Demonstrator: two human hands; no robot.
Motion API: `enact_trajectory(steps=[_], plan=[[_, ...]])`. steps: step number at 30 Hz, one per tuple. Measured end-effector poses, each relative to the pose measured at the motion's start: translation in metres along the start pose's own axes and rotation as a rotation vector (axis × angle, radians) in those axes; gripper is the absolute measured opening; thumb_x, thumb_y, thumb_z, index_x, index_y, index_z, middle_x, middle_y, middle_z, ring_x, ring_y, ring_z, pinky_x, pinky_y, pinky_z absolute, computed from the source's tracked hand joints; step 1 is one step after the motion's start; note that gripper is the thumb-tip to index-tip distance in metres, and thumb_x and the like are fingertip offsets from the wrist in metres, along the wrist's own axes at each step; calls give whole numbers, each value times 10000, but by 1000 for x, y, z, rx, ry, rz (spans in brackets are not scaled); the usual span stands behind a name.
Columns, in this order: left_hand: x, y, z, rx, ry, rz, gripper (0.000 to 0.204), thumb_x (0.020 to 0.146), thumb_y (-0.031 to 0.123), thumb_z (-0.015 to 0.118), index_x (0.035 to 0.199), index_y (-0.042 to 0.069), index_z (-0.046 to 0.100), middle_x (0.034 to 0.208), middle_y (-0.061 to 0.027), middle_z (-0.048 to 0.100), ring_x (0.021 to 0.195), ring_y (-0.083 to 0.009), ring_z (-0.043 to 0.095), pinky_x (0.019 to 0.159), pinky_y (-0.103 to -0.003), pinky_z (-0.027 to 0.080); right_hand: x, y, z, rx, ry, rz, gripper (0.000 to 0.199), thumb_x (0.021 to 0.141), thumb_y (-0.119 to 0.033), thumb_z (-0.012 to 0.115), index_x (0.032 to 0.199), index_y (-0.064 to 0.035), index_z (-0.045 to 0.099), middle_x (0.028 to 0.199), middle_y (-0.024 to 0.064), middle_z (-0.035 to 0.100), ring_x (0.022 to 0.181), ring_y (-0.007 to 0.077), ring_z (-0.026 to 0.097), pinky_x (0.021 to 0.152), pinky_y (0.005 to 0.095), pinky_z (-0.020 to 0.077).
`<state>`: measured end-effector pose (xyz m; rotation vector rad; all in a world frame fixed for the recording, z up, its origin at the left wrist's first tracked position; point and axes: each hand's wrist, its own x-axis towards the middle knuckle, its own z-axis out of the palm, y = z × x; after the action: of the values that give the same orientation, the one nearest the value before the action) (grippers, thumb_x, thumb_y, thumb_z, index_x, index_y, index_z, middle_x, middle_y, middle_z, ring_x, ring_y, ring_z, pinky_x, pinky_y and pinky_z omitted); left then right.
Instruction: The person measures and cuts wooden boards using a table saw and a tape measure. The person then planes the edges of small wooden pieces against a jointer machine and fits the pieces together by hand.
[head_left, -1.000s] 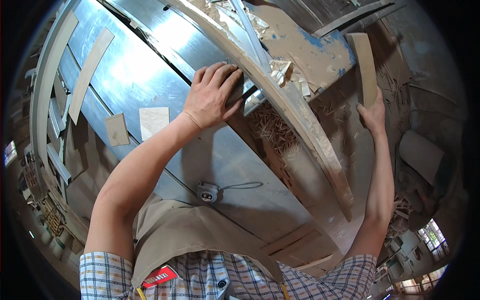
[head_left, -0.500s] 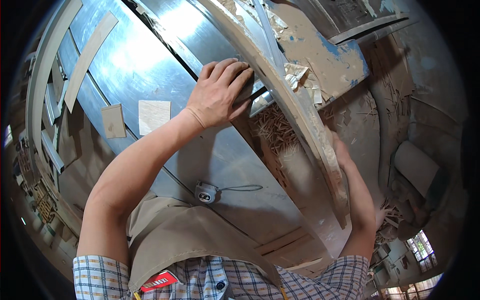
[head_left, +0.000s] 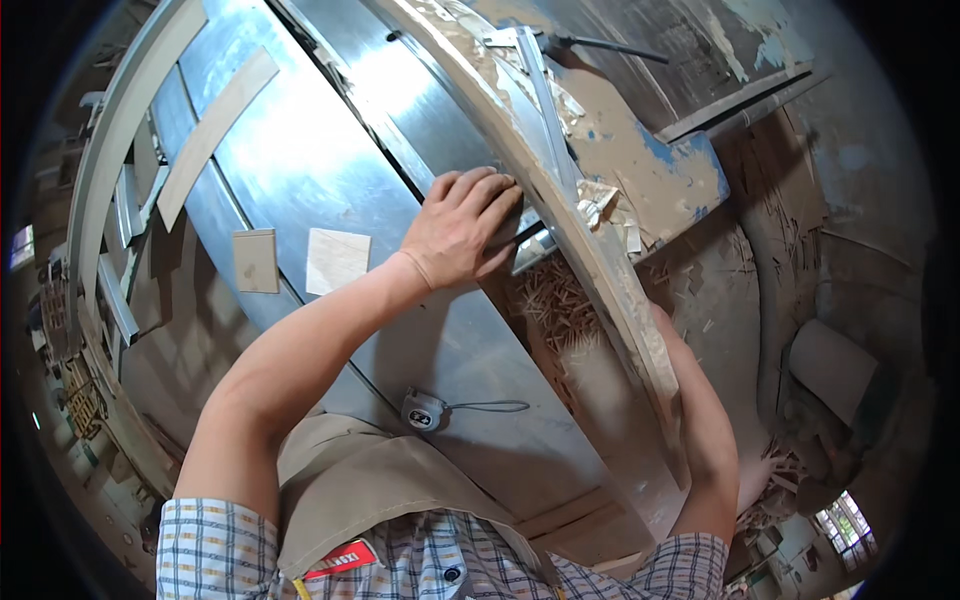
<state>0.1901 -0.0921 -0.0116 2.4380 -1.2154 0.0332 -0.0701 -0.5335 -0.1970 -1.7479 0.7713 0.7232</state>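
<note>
My left hand (head_left: 462, 226) is over the metal machine table (head_left: 470, 340), against the near side of a long upright wooden board (head_left: 585, 250). Its fingers are bent and close together, and whatever lies under them is hidden. On the board's right side, my right hand (head_left: 664, 322) reaches along the outer face; the board covers its fingers. A silver tape measure (head_left: 424, 410) with a dark wrist cord sits on the table nearer my body. Left of my left forearm lie a pale square piece (head_left: 338, 261) and a tan rectangular piece (head_left: 255, 261).
Curved wooden strips (head_left: 215, 140) rest at the left. Thin wood offcuts (head_left: 560, 305) are heaped beneath the table's right edge. Beyond the board, a metal square (head_left: 545, 110) and torn paper (head_left: 598, 203) lie on a dusty, blue-flecked surface (head_left: 650, 170). A dark slot runs across the table.
The whole view has shifted, so the table and its pieces appear farther right and lower. My left hand keeps its place by the board; less of my right hand shows behind it.
</note>
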Motion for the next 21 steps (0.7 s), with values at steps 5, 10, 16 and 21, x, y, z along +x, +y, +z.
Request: enact_trajectory(steps=[5,10,16,21], plan=[[-25,-14,2,-3,-33,-45,732,863,383,785,1480,61,559,1450,-152,568,1422,-350,487,1191,-506,355,-49,-78,8,-340,157,-206,574,852,-202,786,1347,32,616,1258,197,726,1208,294,662,1042,420,516],[-13,-8,0,-69,94,23,656,859,358,770,1410,54,584,1421,-141,589,1393,-326,516,1156,-495,382,-109,-88,-80,-75,507,-231,614,698,-31,768,1279,-8,569,1055,106,679,918,236,680,830,377,583],[-21,-13,2,-53,110,17,657,862,363,780,1397,29,597,1410,-148,601,1393,-316,514,1155,-483,381,-116,-261,-116,-622,723,-445,700,776,-133,748,1446,-46,565,1263,203,721,1162,372,700,1033,441,519],[-44,-14,-8,-157,120,-21,601,885,359,776,1362,38,605,1405,-163,601,1407,-327,506,1190,-522,352,-58,-416,-74,-1008,702,-419,751,808,-286,776,1495,-90,545,1328,241,711,1255,428,669,1046,488,518]])
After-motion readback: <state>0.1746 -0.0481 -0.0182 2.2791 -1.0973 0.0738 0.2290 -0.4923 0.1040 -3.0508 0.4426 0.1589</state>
